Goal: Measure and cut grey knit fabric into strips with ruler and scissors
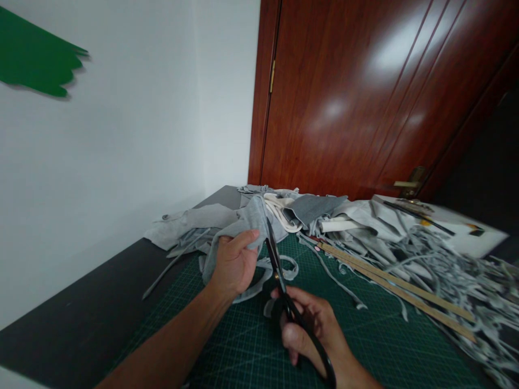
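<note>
My left hand [236,260] pinches a piece of light grey fabric [252,215] and holds it up above the cutting mat. Wrapped round the black handles of a pair of scissors [276,275], my right hand [314,327] points the blades up and away from me. The blades lie along the right edge of the held fabric, a little to the right of my left fingertips. Whether they are parted cannot be made out clearly. Below the fabric a curled grey strip [290,266] rests on the green gridded cutting mat [243,346].
Folded grey and white fabric [316,208] lies along the back of the table. At the right are a heap of fabric strips [441,259], two wooden rulers [397,286] and a white box [474,232]. A white wall and a brown door [336,108] border the table.
</note>
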A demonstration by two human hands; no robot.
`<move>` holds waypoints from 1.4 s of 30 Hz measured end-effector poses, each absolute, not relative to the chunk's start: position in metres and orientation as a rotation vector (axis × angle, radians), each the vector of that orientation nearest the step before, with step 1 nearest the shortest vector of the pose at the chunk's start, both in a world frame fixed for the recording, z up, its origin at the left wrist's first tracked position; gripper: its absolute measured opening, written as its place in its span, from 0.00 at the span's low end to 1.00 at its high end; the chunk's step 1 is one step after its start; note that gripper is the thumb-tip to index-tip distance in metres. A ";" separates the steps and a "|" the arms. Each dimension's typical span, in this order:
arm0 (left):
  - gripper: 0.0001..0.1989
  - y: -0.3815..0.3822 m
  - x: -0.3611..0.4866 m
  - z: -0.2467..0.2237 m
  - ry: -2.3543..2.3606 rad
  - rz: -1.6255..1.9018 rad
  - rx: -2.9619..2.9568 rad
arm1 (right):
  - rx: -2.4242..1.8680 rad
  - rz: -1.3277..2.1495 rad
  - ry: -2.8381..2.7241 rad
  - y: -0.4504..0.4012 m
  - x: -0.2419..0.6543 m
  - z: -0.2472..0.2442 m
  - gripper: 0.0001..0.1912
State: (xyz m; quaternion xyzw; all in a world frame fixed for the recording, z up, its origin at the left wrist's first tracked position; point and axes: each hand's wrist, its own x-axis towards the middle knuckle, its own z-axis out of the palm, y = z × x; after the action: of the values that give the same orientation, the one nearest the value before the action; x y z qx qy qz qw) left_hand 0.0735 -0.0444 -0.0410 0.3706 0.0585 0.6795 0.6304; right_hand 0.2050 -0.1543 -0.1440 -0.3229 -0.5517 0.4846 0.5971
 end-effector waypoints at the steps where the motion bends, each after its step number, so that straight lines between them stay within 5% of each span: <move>1: 0.16 -0.045 0.074 -0.041 0.135 1.548 0.846 | -0.744 1.126 -1.286 -0.154 0.205 -0.144 0.31; 42: 0.19 -0.053 0.082 -0.050 0.143 1.450 0.823 | -0.784 1.114 -1.243 -0.154 0.203 -0.135 0.27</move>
State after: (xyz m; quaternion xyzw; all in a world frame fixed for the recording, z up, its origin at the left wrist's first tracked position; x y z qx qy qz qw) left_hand 0.0818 -0.0531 -0.0501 0.3651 0.0635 0.6434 0.6698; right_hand 0.2025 -0.1536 -0.1347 -0.3386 -0.5372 0.4815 0.6041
